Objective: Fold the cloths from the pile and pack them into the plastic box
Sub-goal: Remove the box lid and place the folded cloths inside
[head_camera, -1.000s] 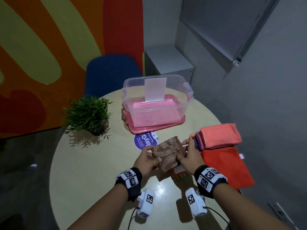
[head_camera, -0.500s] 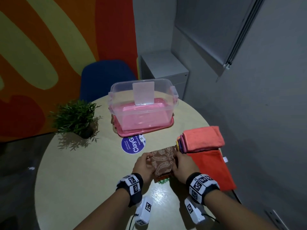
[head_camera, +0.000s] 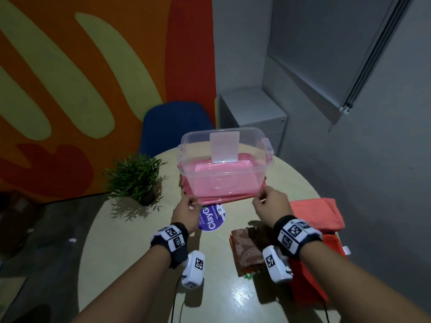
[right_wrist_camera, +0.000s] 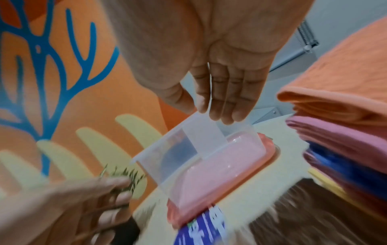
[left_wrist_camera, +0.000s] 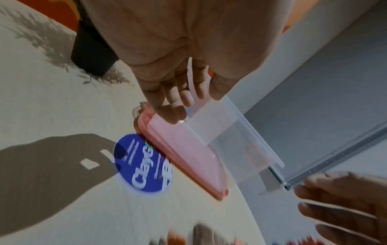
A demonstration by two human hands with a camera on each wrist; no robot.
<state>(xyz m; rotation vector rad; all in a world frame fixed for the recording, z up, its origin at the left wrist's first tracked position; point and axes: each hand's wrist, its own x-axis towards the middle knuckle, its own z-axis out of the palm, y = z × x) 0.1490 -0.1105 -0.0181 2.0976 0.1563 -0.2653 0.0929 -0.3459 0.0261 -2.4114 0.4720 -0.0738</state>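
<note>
Nearest me, the folded brown paisley cloth (head_camera: pixel 247 249) lies on the table (head_camera: pixel 130 252) under my right wrist, with the pile of cloths (head_camera: pixel 319 215) just to its right, orange on top. Beyond the cloth my left hand (head_camera: pixel 186 212) and right hand (head_camera: pixel 268 205) are at the near corners of the clear plastic box (head_camera: pixel 225 169), one to each side. My left fingers are curled onto the near edge; my right fingers are nearly straight, their tips at the box's rim, and I cannot tell if they have closed on it. The box sits on its pink lid (head_camera: pixel 224 199), which overlaps a blue round sticker (head_camera: pixel 212 217). I judge I should grip both corners evenly and draw the box toward me level, so the lid doesn't drag or catch. The small potted plant (head_camera: pixel 135 176) stands left of the box, apart from it; farther off are a blue chair (head_camera: pixel 172 122) and a grey cabinet (head_camera: pixel 254 113).
</note>
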